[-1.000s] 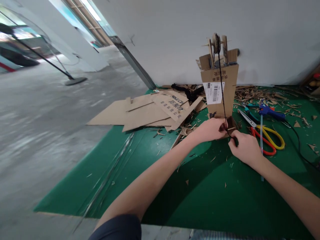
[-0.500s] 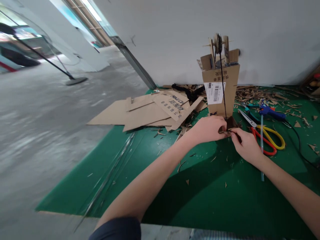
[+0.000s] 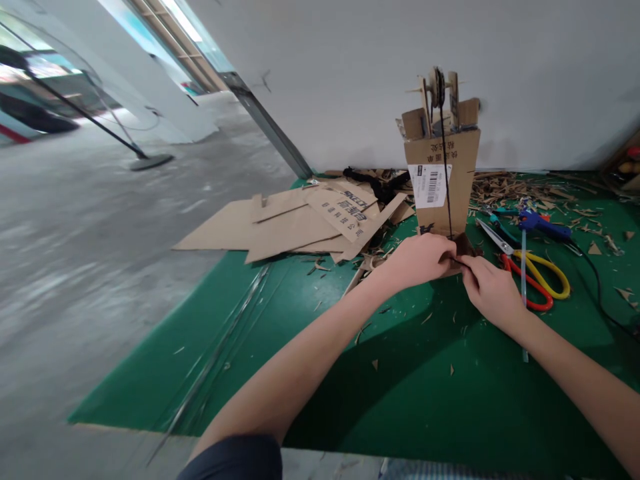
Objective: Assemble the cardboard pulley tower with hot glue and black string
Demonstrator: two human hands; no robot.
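Two hands meet at the foot of a cardboard tower [image 3: 441,193], which stands upright on the green mat [image 3: 310,347] just beyond the fingertips; the tower is brown, narrower at the base than at the top, with a white barcode label [image 3: 430,185] on its front and printed characters above it; at its top a small spool [image 3: 436,88] sits between two cardboard uprights, and a black string [image 3: 447,193] runs from the spool straight down the front to the fingers; a small dark cardboard piece [image 3: 463,245] sits at the base, touching the fingertips of both hands. The left hand [image 3: 417,259] reaches in from the lower left, forearm long and nearly straight, knuckles up, fingers curled together against the tower's foot; the right hand [image 3: 490,288] comes in from the lower right, wrist bent slightly, thumb and forefinger drawn together at the string's lower end, though whether they actually pinch it cannot be told. Just right of the right hand's fingers lie scissors [image 3: 530,273] with red and yellow handles, and beyond them a blue glue gun [image 3: 543,225]; left of the left hand's fingers lie flat cardboard sheets [image 3: 295,223]; scraps [image 3: 505,187] litter the mat behind the tower.
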